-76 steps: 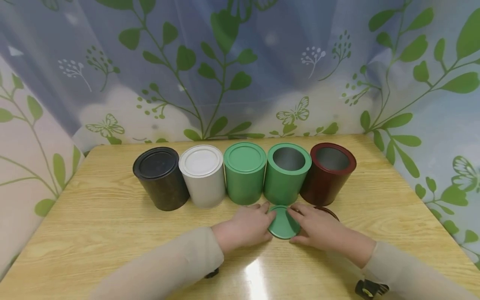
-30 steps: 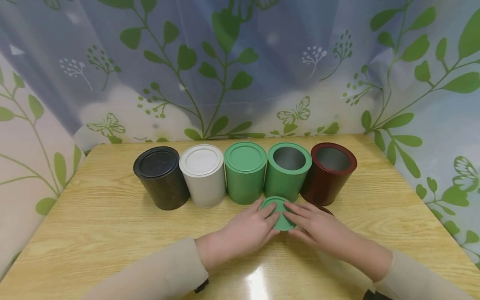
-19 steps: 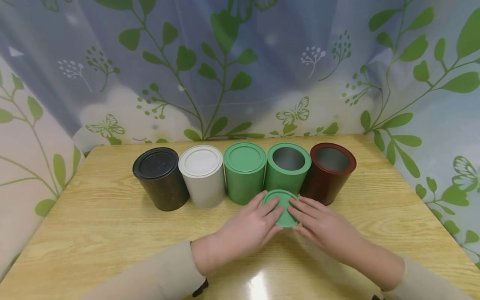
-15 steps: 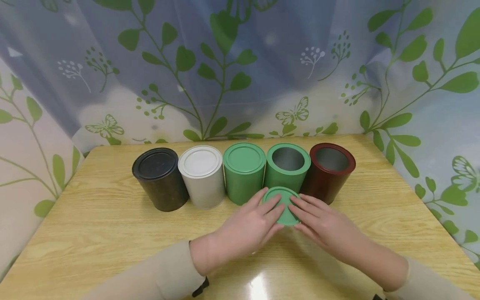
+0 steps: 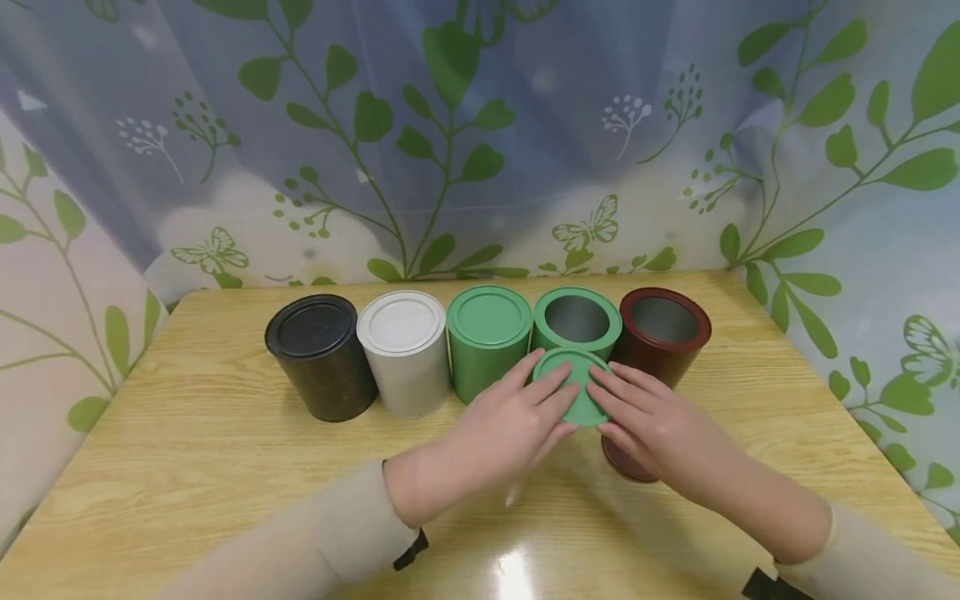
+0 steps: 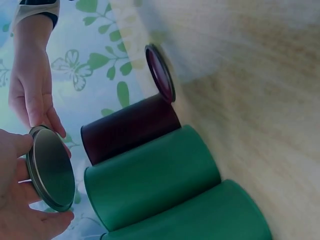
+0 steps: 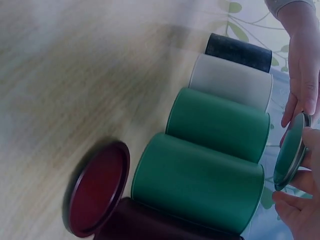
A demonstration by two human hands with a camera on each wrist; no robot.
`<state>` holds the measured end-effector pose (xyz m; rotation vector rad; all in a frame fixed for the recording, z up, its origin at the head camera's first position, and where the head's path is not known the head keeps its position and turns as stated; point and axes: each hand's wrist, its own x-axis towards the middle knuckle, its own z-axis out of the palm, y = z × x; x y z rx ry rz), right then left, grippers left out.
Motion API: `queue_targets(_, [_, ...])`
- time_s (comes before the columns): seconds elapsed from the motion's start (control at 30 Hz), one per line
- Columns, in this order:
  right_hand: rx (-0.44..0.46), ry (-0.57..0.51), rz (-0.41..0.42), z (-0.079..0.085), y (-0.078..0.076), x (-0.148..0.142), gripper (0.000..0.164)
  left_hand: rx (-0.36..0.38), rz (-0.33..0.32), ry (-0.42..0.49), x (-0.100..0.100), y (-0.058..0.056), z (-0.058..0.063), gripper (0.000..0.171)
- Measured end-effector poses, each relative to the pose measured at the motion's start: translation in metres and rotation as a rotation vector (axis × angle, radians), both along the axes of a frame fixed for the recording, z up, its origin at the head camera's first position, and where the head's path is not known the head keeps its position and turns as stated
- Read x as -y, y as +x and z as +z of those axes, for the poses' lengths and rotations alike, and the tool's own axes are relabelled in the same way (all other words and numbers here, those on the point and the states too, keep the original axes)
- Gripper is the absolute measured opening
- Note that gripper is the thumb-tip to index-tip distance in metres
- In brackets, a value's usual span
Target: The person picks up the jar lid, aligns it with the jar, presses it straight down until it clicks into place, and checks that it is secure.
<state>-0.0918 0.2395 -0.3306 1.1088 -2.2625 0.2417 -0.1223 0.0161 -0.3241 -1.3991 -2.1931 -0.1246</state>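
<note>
The left hand (image 5: pixel 495 429) and the right hand (image 5: pixel 667 429) are holding one green lid (image 5: pixel 585 410) together. Their fingers pinch it from both sides. Some fingertips sit on top of it, and the thumbs are at the edge close to the person. The green lid is up in the air, in front of the open green can (image 5: pixel 615 325) and near its rim. From the side I can see a little gap between the two.

Five cans stand in a row on the table (image 5: pixel 187 433). At the left end is a black can (image 5: pixel 322 367), then a white can (image 5: pixel 410 362), then a closed green can (image 5: pixel 487 346). These three have their lids on. Next come the open green can and, at the right end, a red can (image 5: pixel 669 357). Both have big round holes on top and look gray inside.

A red lid (image 7: pixel 100 191) lies on the table in front of the row, partly hidden under the right hand. The person's sleeves (image 5: pixel 345 517) are light tan, with something black by each wrist. Behind the table hangs a blue and white curtain (image 5: pixel 525 150) with green leaves and butterflies on it.
</note>
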Motion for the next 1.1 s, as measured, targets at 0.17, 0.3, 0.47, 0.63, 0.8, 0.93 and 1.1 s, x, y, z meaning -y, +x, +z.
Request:
queue_targets(0.17, [0.037, -0.019, -0.011, 0.005, -0.009, -0.003, 0.057, 0.006, 0.021, -0.007, -0.004, -0.01, 0.007, 0.04])
queue_targets(0.3, [0.097, -0.008, -0.035, 0.01, -0.017, -0.006, 0.061, 0.015, 0.036, -0.048, -0.007, -0.02, 0.01, 0.041])
queue_targets(0.47, [0.187, 0.023, -0.069, 0.017, -0.025, -0.009, 0.049, 0.132, 0.098, -0.138, -0.011, -0.03, 0.017, 0.045])
queue_targets(0.63, [0.238, 0.038, -0.092, 0.022, -0.036, -0.013, 0.047, 0.283, 0.157, -0.2, -0.018, -0.04, 0.026, 0.047])
queue_targets(0.8, [0.318, 0.054, -0.125, 0.025, -0.045, -0.015, 0.046, 0.336, 0.179, -0.258, -0.023, -0.051, 0.029, 0.048])
queue_targets(0.93, [0.355, 0.075, -0.141, 0.025, -0.052, -0.017, 0.046, 0.361, 0.183, -0.288, -0.026, -0.058, 0.03, 0.049])
queue_targets(1.1, [0.398, 0.094, -0.161, 0.027, -0.06, -0.019, 0.046, 0.402, 0.188, -0.293, -0.031, -0.066, 0.03, 0.05])
